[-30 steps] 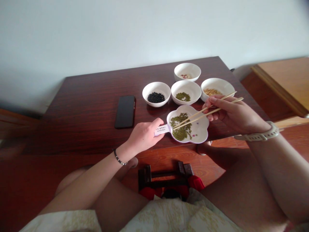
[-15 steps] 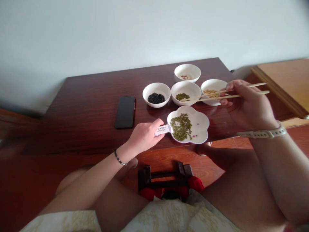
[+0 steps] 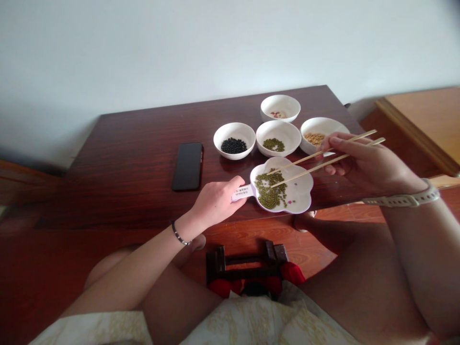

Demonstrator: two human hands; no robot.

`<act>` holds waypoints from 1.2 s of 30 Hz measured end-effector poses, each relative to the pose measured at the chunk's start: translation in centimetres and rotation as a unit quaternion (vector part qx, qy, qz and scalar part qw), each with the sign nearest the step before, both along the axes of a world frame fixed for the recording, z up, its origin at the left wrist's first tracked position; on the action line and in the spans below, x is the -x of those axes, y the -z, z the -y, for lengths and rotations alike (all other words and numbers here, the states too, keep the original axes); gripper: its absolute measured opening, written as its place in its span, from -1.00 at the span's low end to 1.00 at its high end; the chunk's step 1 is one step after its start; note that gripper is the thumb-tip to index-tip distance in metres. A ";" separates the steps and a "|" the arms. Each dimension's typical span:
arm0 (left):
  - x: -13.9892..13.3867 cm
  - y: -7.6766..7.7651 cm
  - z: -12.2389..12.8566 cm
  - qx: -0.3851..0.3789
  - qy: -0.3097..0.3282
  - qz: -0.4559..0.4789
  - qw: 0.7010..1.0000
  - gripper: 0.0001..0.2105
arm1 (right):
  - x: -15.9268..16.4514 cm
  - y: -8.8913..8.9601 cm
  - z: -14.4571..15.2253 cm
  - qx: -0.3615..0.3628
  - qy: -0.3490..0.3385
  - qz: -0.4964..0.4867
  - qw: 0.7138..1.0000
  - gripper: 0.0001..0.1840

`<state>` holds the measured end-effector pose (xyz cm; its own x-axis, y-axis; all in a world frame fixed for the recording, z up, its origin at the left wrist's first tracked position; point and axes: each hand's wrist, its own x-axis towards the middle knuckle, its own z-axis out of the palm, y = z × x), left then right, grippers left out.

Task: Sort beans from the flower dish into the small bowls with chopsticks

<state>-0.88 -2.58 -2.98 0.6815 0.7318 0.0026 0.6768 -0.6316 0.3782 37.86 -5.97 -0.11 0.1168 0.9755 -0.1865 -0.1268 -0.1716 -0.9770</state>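
My left hand [image 3: 220, 200] is closed round the handle of a white flower-shaped dish [image 3: 301, 189] with a lilac edge. Green mung beans [image 3: 270, 195] lie mostly in the left half of the dish. In my right hand [image 3: 359, 158] is a pair of wooden chopsticks [image 3: 312, 168], their tips slightly apart and down at the beans. Just behind the dish stands a white bowl [image 3: 291, 139] with more mung beans in it. My right hand covers part of a bowl [image 3: 325, 125] of tan beans or nuts.
A bowl of black beans [image 3: 233, 145] stands left of the mung bean bowl, and a bowl with reddish and pale pieces [image 3: 278, 114] behind it. A black phone [image 3: 187, 166] lies on the dark wooden table [image 3: 143, 139]. A lighter wooden piece of furniture [image 3: 424, 120] is at the right.
My right hand has moved down and slightly right. The chopstick tips have gone from the mung bean bowl to the beans in the flower-shaped dish. My left hand keeps its hold.
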 end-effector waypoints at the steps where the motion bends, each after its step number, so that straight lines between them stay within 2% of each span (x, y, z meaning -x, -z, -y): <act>1: 0.0 0.0 0.0 -0.001 0.001 -0.001 1.000 -0.93 | 0.0 0.0 0.0 -0.003 0.003 0.010 1.000 -0.68; 11: -0.1 0.1 -0.1 -0.005 0.003 -0.016 1.000 -0.94 | 1.0 0.1 0.1 -0.035 0.035 0.011 0.999 -0.67; 22: -0.3 -0.4 0.0 -0.002 0.005 -0.033 0.999 -0.93 | 1.1 0.0 0.3 -0.041 0.024 0.005 0.999 -0.69; 36: -0.2 -0.3 0.0 0.001 0.005 -0.016 1.000 -0.95 | 1.2 -0.1 0.1 -0.050 0.008 0.051 0.997 -0.64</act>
<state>-0.68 -2.59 -2.69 0.6884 0.7250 -0.0207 0.6821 -0.6374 0.3583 36.70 -6.11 -0.04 0.1452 0.9865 -0.0756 -0.0273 -0.0724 -0.9970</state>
